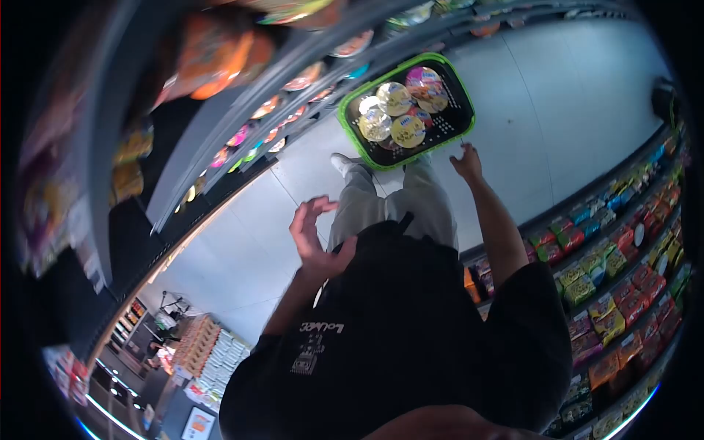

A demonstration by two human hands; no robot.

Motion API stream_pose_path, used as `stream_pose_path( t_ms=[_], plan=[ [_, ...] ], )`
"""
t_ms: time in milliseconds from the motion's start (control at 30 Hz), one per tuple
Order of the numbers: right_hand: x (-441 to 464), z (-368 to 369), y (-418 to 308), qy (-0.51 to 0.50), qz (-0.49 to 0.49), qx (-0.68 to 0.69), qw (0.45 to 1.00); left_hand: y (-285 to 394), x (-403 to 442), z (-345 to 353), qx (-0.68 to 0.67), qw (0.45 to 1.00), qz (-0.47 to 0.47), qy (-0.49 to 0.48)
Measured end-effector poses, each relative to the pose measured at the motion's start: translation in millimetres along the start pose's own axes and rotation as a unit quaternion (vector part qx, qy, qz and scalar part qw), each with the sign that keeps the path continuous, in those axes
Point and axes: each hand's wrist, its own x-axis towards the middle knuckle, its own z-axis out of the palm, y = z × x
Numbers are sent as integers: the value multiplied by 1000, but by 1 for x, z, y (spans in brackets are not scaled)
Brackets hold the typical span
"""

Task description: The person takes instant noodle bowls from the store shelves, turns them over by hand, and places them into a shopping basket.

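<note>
My left hand [314, 233] hangs beside my left thigh, fingers loosely bent and thumb apart, with nothing in it. On the other side, my right hand [467, 161] is held out just below the near right corner of a shopping basket, apart from its rim; its fingers are slightly curled and hold nothing. The black shopping basket [456, 121] with a bright green rim rests on the floor in front of my feet. Several round lidded tubs lie inside, among them a yellow-lidded tub [408, 131] and a pink-and-purple one [424, 81]. They look like instant noodle bowls.
Grey store shelves [213, 121] with round tubs rise close on my left. Lower shelves of colourful packets [612, 253] run along my right. Pale tiled floor [543, 95] lies between them. Stacked cartons [198, 345] stand behind me at the lower left.
</note>
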Motion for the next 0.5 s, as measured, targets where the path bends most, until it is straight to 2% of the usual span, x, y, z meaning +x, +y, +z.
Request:
stream_pose_path(
  t_ms=[33, 133, 167, 233, 300, 367, 433, 500],
  plan=[
    [19, 1, -9, 3, 2, 0, 1000, -9, -4, 13, -2, 1000, -9, -14],
    [79, 1, -50, 32, -72, 7, 997, -26, -30, 46, -3, 992, -129, -14],
    [101, 5, -64, 31, -93, -5, 995, -29, -32, 50, 0, 990, -137, -22],
    [145, 24, -85, 41, -141, -114, 983, -31, -34, 53, 212, 944, -130, -217],
    [189, 45, -91, 47, -202, -202, 957, -37, -51, 69, 200, 944, -153, -214],
    [233, 65, -94, -21, -191, -222, 956, -43, -69, 82, 130, 959, -217, -131],
    [255, 72, -102, -76, -153, -245, 954, -43, -79, 94, 117, 958, -240, -108],
    [264, 76, -103, -99, -168, -264, 945, -42, -85, 106, 61, 957, -281, -30]
  ],
)
